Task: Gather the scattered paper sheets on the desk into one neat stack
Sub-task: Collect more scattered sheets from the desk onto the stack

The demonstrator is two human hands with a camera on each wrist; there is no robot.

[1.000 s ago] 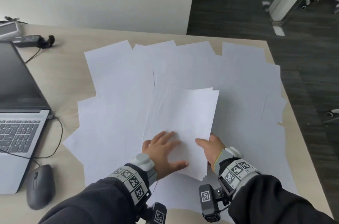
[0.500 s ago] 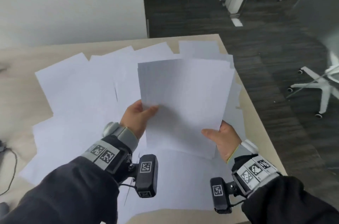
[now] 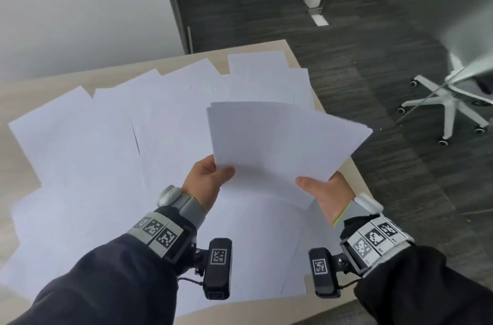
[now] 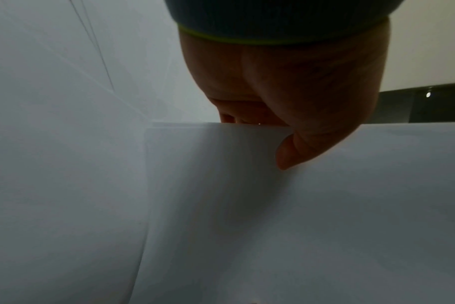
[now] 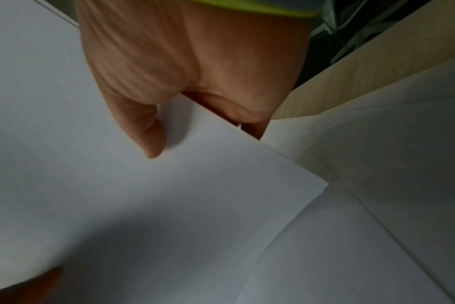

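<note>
A: What does the head view add?
B: Both grips together: left hand (image 3: 205,183) and right hand (image 3: 324,192) pinch a small held stack (image 3: 280,143) above the table (image 3: 358,178).
A: And the wrist views?
B: Thumbs on top, fingers underneath. Beyond the held stack, loose sheets (image 3: 106,143) cover the table.

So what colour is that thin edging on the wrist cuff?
Bright yellow-green, on the cuff edging; the right wrist view shows it best.
</note>
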